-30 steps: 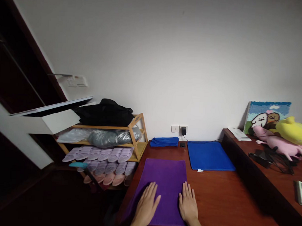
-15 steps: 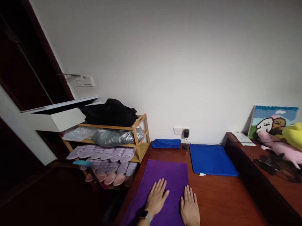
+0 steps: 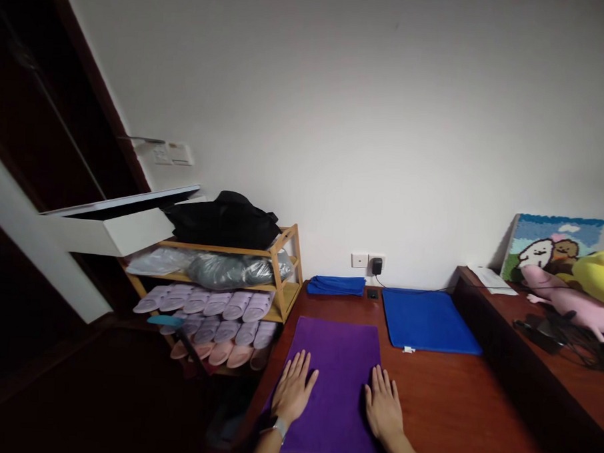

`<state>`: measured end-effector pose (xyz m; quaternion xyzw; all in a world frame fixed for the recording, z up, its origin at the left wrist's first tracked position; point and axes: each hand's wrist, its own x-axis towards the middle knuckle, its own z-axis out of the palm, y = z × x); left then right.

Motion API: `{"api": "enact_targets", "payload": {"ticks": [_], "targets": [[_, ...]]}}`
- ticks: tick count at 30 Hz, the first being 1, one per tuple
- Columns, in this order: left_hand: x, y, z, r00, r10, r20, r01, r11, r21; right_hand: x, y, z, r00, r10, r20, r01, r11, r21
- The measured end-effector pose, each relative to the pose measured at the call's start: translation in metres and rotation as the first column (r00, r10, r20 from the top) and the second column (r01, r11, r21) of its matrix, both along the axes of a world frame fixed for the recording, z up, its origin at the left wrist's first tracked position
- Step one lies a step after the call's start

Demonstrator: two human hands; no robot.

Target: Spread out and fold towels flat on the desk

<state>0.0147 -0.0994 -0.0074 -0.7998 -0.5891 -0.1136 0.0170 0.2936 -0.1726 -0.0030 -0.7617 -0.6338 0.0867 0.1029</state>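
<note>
A purple cloth (image 3: 338, 382) lies flat and folded on the reddish-brown wooden table (image 3: 439, 406). My left hand (image 3: 295, 388) rests palm down along the cloth's left edge, fingers stretched out. On the opposite edge my right hand (image 3: 384, 402) presses flat, partly on the cloth and partly on the wood. Neither hand holds anything. Behind them, a flat blue cloth (image 3: 431, 320) with a small white tag lies to the right. Near the wall sits a narrow folded blue cloth (image 3: 336, 285).
Left of the table stands a wooden shoe rack (image 3: 285, 299) with several slippers (image 3: 236, 305) and a black bag (image 3: 222, 221) on top. A black plug (image 3: 377, 266) sits in the wall socket. To the right, a raised ledge carries a pink plush toy (image 3: 564, 298) and cables.
My left hand has slid leftward from the middle of the purple cloth to its left edge. The right hand has stayed at the right edge. The view has shifted slightly.
</note>
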Motion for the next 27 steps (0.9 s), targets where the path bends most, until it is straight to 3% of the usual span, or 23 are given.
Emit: {"api": "enact_targets", "payload": {"ticks": [5,12,18,27], "targets": [[-0.003,0.002,-0.005,1.000,-0.005,0.002,0.005,1.000,0.020,0.005,0.041,0.020,1.000,0.001,0.006,-0.001,1.000,-0.002],[-0.005,0.003,-0.005,1.000,0.005,-0.014,-0.005,1.000,-0.001,0.008,0.056,0.002,1.000,-0.020,0.004,0.020,1.000,-0.001],[-0.004,0.005,-0.002,0.999,-0.007,-0.035,0.005,0.999,-0.042,0.009,0.055,0.002,1.000,-0.022,-0.014,0.022,1.000,-0.002],[-0.064,0.024,-0.007,0.987,0.152,-0.053,-0.155,0.987,-0.040,0.008,0.057,-0.004,0.999,-0.019,-0.050,0.022,0.998,0.051]]}}
